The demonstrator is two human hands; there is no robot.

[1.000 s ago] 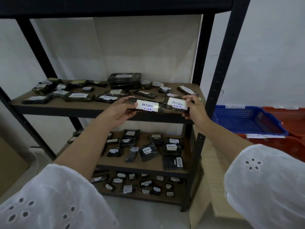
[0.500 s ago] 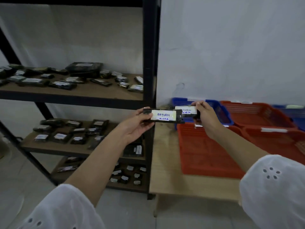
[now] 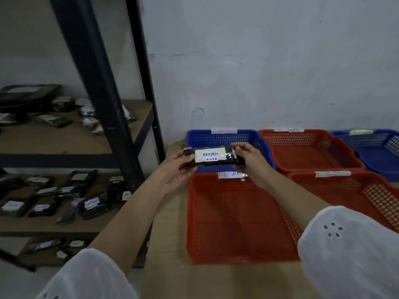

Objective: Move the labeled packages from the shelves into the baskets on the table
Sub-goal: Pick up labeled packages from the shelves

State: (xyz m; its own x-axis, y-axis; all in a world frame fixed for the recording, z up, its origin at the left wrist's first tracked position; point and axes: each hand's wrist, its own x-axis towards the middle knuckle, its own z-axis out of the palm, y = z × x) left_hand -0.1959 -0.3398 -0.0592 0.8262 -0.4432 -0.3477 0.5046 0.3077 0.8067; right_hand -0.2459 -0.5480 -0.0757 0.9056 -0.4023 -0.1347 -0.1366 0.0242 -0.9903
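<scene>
Sleeves of white eyelet cloth (image 3: pixel 86 277) fill the bottom corners, with bare forearms reaching forward over the pale wooden table (image 3: pixel 168 244). Nearest on it sits a red mesh plastic basket (image 3: pixel 191 212) with nothing visible inside. A white tag (image 3: pixel 228 175) on its far rim is partly hidden by the right wrist.

Above that rim both hands carry a long black plastic-wrapped package (image 3: pixel 210 156). It is level, and its white label reading RETURN is turned upward, probably to check it against the tag before dropping it in.

The left hand (image 3: pixel 172 169) curls round the left end, thumb above and fingers below. The right hand (image 3: pixel 250 162) pinches the right end between curled fingers and thumb. Whether a second package lies beneath, I cannot tell.

Beyond stand a blue mesh basket (image 3: pixel 220 138) and more red and blue baskets (image 3: pixel 311 147). To the left, black metal shelves (image 3: pixel 103 117) hold many labelled packages (image 3: pixel 90 201).
</scene>
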